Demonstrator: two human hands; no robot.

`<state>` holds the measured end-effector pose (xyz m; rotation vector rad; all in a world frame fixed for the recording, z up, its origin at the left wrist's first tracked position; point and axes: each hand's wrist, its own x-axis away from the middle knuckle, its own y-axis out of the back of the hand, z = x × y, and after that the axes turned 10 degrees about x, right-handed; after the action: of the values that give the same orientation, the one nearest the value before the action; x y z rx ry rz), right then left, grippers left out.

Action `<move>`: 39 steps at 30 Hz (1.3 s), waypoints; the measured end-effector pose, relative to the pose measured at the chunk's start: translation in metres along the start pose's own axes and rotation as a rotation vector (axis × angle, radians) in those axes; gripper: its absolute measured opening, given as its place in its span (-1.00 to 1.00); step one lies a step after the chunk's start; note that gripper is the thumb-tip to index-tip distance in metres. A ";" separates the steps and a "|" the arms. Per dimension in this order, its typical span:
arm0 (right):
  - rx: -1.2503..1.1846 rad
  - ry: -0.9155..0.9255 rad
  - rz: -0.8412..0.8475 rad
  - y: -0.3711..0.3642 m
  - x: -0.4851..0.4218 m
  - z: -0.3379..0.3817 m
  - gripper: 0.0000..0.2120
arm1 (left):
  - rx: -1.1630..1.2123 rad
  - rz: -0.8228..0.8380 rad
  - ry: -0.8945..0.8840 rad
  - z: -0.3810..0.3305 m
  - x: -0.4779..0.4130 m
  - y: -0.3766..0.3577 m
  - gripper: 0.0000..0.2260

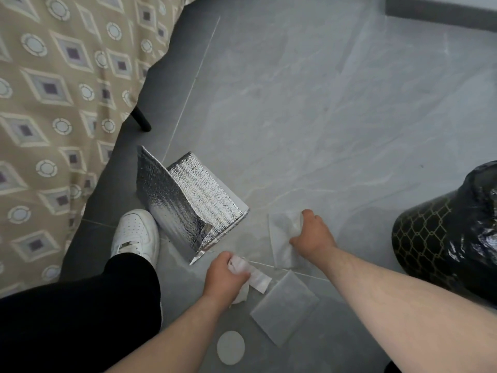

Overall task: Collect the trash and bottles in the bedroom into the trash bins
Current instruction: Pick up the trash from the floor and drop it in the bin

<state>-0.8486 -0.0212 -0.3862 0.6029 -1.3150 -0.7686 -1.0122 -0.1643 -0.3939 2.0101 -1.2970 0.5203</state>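
Observation:
My left hand [224,275] is closed around crumpled white paper and a clear wrapper [255,278], low over the grey floor. My right hand [313,234] presses down on a thin translucent plastic bag [282,238] lying flat on the tiles, fingers curled onto its top edge. A second frosted plastic sheet [285,308] lies just below my hands. A white round disc [230,347] rests on the floor near my left forearm. A silver foil insulated bag [188,200] stands open to the left of my hands. The black trash bin [441,238] with gold lattice pattern and black liner stands at the right.
A bed with a beige diamond-patterned cover [53,103] fills the left side, its black leg [141,119] showing. My white shoe [135,232] and black trouser leg are beside the foil bag. Open grey tile floor [322,103] stretches ahead to a dark skirting board [441,12].

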 end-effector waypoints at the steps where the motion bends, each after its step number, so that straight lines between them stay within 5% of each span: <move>1: -0.045 -0.007 -0.002 0.002 0.000 -0.001 -0.53 | 0.013 0.003 0.001 -0.003 -0.001 0.001 -0.80; 8: -0.185 0.026 -0.071 0.058 0.002 -0.012 -0.59 | 0.076 0.005 -0.102 -0.042 0.001 -0.007 -0.76; 21: -0.394 0.130 -0.397 0.253 0.101 -0.071 -0.41 | 0.199 -0.015 -0.334 -0.197 0.074 -0.023 -0.77; 31: -1.033 -0.084 -0.552 0.330 0.178 -0.224 -0.54 | 0.220 0.222 -0.506 -0.298 0.186 -0.150 -0.82; 39: -1.194 -0.197 -0.427 0.309 0.175 -0.313 -0.62 | -0.027 0.367 -0.479 -0.300 0.206 -0.276 -0.73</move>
<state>-0.4793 0.0226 -0.0936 -0.1863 -0.6752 -1.7841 -0.6664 -0.0029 -0.1434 1.9480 -1.9714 0.1797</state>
